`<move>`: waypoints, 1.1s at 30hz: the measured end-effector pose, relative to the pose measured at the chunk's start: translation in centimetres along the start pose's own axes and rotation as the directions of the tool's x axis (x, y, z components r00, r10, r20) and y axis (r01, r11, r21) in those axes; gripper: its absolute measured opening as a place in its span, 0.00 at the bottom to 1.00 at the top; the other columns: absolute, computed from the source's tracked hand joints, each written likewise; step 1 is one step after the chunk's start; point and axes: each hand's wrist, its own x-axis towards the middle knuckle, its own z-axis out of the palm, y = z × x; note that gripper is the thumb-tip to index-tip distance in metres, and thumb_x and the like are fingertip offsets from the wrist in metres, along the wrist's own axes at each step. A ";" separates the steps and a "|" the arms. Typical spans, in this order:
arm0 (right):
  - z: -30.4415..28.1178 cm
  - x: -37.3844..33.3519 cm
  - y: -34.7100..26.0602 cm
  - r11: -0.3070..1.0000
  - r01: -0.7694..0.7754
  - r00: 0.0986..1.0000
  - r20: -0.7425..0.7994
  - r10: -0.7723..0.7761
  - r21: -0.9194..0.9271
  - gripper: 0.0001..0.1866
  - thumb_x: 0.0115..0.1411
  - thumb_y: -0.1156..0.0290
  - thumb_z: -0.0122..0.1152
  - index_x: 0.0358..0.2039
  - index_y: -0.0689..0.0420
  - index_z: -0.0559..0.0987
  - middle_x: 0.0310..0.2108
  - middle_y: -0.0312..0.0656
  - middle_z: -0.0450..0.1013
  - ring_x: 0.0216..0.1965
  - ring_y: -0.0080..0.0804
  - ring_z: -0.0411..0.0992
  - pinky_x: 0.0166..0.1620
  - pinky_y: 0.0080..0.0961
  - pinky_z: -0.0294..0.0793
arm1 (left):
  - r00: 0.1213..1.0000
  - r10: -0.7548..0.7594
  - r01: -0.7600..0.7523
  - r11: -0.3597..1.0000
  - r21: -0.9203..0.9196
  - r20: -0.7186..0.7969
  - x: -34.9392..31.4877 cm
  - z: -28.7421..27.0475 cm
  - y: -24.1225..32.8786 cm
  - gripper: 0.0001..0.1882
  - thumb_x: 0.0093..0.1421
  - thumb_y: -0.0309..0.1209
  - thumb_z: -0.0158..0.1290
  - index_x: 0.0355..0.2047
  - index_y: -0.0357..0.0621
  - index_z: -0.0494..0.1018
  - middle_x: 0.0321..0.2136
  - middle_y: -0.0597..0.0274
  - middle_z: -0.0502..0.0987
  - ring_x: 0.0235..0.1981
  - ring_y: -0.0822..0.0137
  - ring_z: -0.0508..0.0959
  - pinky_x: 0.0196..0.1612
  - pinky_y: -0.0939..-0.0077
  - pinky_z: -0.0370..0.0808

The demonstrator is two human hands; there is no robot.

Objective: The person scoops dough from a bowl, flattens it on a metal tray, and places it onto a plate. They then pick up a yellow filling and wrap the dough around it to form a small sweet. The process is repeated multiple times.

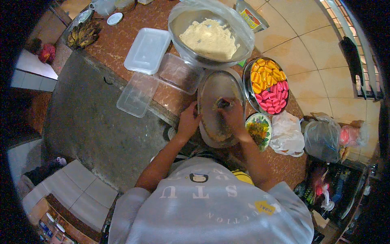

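Oval tray [211, 129] is set on worktop [111, 40], long axis near to far. Left rim is touched by left hand [190, 118]; finger closure cannot be told. Small dark piece [223, 103] is reached by right hand [233, 116], the nearer; pinch uncertain. Far side is blocked by bowl [189, 56], right by dish [249, 96].

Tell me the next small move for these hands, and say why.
I would probably brace the tray with the left hand: that hand is at the tray's left rim, while the right hand is over the tray, its fingers at a small dark thing too dim to identify.
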 end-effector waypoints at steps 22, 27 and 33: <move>-1.8 1.0 2.6 0.997 -0.080 0.957 0.278 0.078 -0.007 0.26 0.49 0.67 0.69 0.47 0.62 0.73 0.47 0.53 0.72 0.49 0.50 0.71 0.53 0.41 0.69 | 1.000 -0.005 0.005 1.000 -0.023 0.015 -0.1 0.7 -2.1 0.32 0.51 0.28 0.58 0.59 0.46 0.67 0.26 0.53 0.78 0.25 0.56 0.77 0.32 0.63 0.75; -0.3 2.7 0.2 0.994 0.051 0.961 0.277 -0.021 -0.099 0.22 0.48 0.71 0.69 0.44 0.60 0.75 0.46 0.51 0.73 0.51 0.47 0.71 0.53 0.40 0.70 | 0.986 -0.120 0.123 0.992 -0.022 0.114 -0.4 -0.2 -0.4 0.33 0.52 0.29 0.58 0.60 0.42 0.65 0.27 0.52 0.77 0.27 0.56 0.78 0.34 0.63 0.75; -2.6 2.8 5.5 0.994 0.084 0.962 0.254 -0.098 0.067 0.27 0.48 0.69 0.70 0.48 0.61 0.72 0.48 0.54 0.70 0.51 0.52 0.69 0.54 0.38 0.69 | 0.999 0.003 -0.004 1.000 0.027 0.034 -0.2 0.8 -1.6 0.33 0.52 0.33 0.59 0.59 0.42 0.65 0.27 0.51 0.77 0.26 0.54 0.77 0.33 0.62 0.75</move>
